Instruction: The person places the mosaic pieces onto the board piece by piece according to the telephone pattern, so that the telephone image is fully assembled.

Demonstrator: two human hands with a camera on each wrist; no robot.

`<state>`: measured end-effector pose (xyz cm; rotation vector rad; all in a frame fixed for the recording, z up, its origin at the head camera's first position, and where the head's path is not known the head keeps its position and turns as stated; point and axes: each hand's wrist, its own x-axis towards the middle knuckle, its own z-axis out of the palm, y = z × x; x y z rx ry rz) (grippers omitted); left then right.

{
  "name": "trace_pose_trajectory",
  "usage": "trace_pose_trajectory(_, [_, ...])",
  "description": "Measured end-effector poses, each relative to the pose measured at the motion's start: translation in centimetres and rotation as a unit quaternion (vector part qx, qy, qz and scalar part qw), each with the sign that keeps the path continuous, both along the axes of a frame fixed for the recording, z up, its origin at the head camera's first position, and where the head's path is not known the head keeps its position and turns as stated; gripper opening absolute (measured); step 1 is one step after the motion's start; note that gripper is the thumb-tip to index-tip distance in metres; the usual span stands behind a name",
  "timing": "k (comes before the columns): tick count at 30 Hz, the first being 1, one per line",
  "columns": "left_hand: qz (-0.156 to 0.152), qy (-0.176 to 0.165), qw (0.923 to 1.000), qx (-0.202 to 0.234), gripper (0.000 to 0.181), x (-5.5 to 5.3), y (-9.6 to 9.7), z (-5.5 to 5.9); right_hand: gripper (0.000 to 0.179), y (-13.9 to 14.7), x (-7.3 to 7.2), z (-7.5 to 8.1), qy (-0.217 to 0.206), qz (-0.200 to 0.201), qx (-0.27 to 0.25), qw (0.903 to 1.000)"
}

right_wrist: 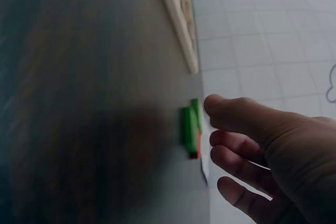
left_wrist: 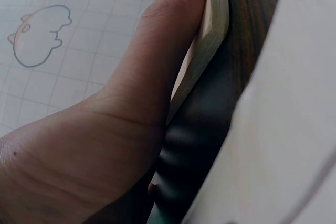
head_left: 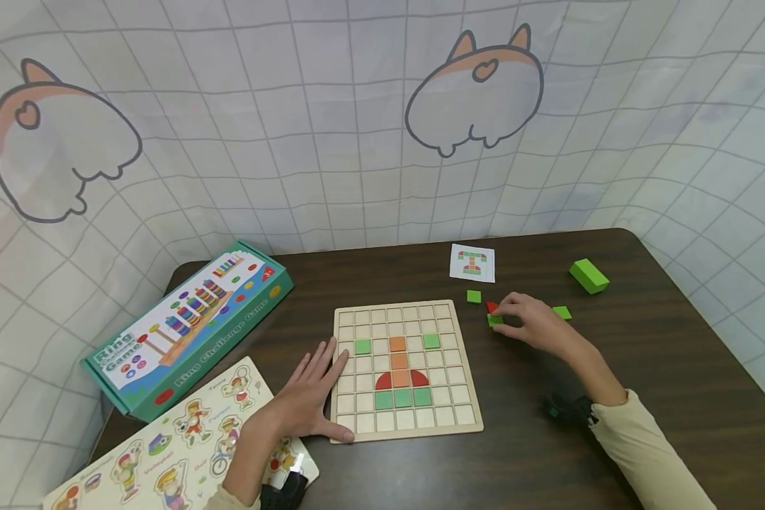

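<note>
A square wooden grid board (head_left: pixel 468 427) holds green, orange and red flat pieces in some of its cells. My left hand (head_left: pixel 306 397) rests with spread fingers along the board's left edge, its thumb at the near left corner. In the left wrist view the thumb (left_wrist: pixel 168 30) lies against the board's side. To the right of the board, my right hand (head_left: pixel 532 322) reaches over a green tile (head_left: pixel 494 321) and a red piece (head_left: pixel 491 307), thumb and forefinger apart. The right wrist view shows a gap between those fingertips and the green tile (right_wrist: pixel 189 129).
A small pattern card (head_left: pixel 472 263) lies behind a green square tile (head_left: pixel 474 296). Further right are another green tile (head_left: pixel 562 312) and a green block (head_left: pixel 589 275). At left lie a ring game box (head_left: pixel 188 329) and a picture board (head_left: pixel 146 460).
</note>
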<state>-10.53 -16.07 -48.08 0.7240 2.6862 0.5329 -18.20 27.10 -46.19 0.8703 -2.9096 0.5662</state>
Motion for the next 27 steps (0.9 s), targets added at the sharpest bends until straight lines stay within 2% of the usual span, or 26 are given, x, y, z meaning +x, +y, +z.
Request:
trace_pose_trajectory(9, [0.002,-0.006,1.0,-0.001,0.131,-0.08,0.17,-0.01,0.011,0.41,0.12,-0.23,-0.01,0.011,0.023,0.9996])
trace_pose_trajectory(17, [0.008,-0.01,0.9999,-0.005,0.132,-0.05,0.15,-0.07,0.01,0.42,0.05,-0.34,-0.022,0.01,0.014,0.9996])
trace_pose_trajectory(27, [0.006,-0.007,0.9999,-0.004,0.131,0.05,0.05,-0.03,0.01,0.62,-0.35,-0.93,-0.01,0.029,0.001,0.9995])
